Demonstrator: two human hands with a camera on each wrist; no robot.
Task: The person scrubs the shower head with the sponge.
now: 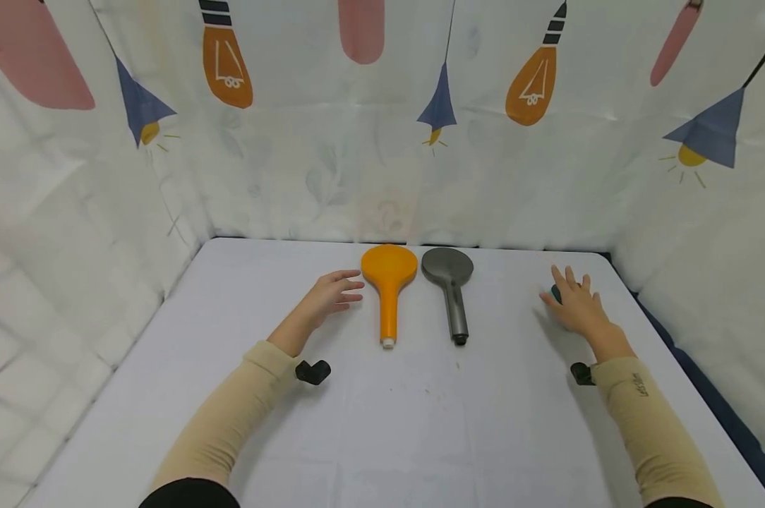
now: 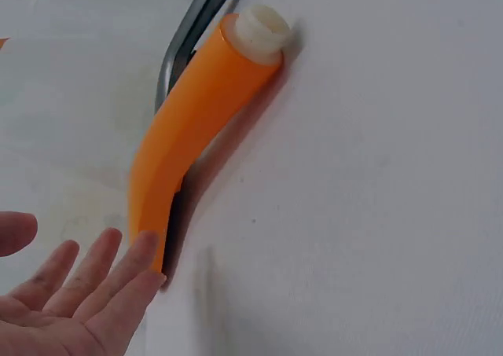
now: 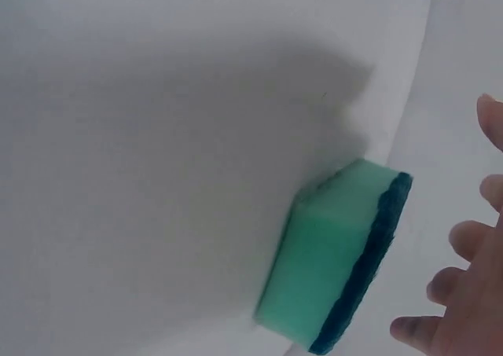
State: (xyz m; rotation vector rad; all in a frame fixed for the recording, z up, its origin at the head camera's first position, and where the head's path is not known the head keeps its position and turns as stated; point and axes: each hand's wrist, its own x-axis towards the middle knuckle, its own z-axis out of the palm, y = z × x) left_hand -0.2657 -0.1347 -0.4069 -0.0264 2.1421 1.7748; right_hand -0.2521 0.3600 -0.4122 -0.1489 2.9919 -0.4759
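Observation:
An orange shower head [image 1: 389, 282] with a pale threaded end lies face down at the back middle of the white table. My left hand [image 1: 328, 300] is beside its left side, fingers spread and holding nothing; in the left wrist view the fingertips come near its neck. Just right of it lies a dark grey shower head [image 1: 449, 282] with a black end. At the far right my right hand [image 1: 576, 303] hovers above a sponge, fingers spread apart. That sponge [image 3: 326, 250] is green with a dark teal scouring layer; in the head view the hand mostly covers it.
The white table [image 1: 382, 416] meets a printed curtain [image 1: 370, 169] at the back. More curtain hangs at both sides. Dark navy cloth [image 1: 725, 388] shows along the table's right edge. A black wrist camera [image 1: 312, 372] sits at the left cuff.

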